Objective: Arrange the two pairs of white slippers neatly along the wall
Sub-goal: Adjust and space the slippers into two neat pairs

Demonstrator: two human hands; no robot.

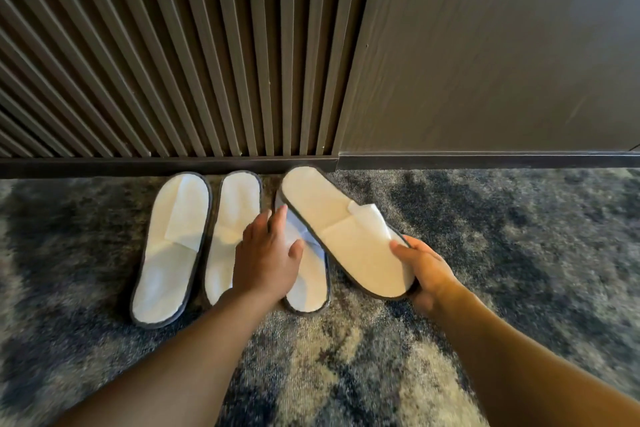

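Note:
Several white slippers with dark trim are by the wall. The leftmost slipper (171,248) and a second slipper (232,218) lie side by side on the carpet, toes toward the baseboard. A third slipper (308,284) lies to their right, partly covered. My left hand (266,253) rests flat on it, fingers spread. My right hand (424,270) grips the heel of a fourth slipper (343,229), held tilted above the carpet and overlapping the third one, its toe near the baseboard.
A dark slatted wall panel (173,62) and a plain dark panel (502,45) rise behind a dark baseboard (485,160). Mottled blue-grey carpet (519,236) covers the floor, open to the right of the slippers.

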